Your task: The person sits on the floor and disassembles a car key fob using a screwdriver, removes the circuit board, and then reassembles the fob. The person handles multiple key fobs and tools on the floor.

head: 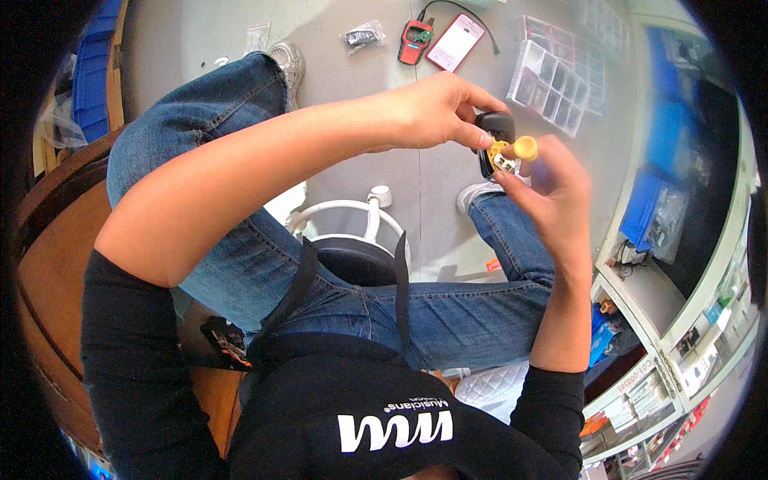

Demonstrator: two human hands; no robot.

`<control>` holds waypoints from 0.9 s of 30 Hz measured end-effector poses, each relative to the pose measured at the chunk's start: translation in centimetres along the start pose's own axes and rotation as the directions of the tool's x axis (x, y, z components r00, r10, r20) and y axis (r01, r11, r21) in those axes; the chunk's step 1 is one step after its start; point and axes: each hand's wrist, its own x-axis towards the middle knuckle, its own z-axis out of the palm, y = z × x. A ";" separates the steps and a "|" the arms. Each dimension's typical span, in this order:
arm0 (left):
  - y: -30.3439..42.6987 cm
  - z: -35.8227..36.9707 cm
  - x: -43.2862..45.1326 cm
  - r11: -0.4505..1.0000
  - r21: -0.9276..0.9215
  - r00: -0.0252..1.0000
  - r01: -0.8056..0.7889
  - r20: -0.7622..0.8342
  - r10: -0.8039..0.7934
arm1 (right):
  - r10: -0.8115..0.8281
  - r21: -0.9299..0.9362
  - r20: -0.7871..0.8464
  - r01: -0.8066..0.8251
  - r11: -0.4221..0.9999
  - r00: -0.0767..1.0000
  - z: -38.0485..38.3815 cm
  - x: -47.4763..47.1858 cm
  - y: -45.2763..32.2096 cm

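My left hand (447, 114) holds a small black plastic case (495, 123), which looks like a key fob shell, between thumb and fingers. Within the case shows a yellow part (497, 147), and beside it a small white piece with dark gaps (504, 164). My right hand (549, 186) is closed around a small yellow-handled tool (525, 147), seen almost end-on with its round cap facing up. Its tip is hidden. The right thumb and fingertips meet the case's lower right edge. Both hands are held out in front of me, above the grey floor.
A red handheld tester (413, 51) with a green circuit board on it lies by a lit phone (456, 43). Nearby are a bagged black item (363, 37) and clear compartment boxes (552, 87). A white stool base (372, 210) stands between my legs; shelving (663, 342) borders the right.
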 end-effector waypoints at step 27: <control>1.0 -0.3 -0.4 0.974 -0.215 0.994 0.077 -0.053 -0.091 | 0.374 0.692 0.073 -0.317 0.649 0.925 2.5 2.1 1.3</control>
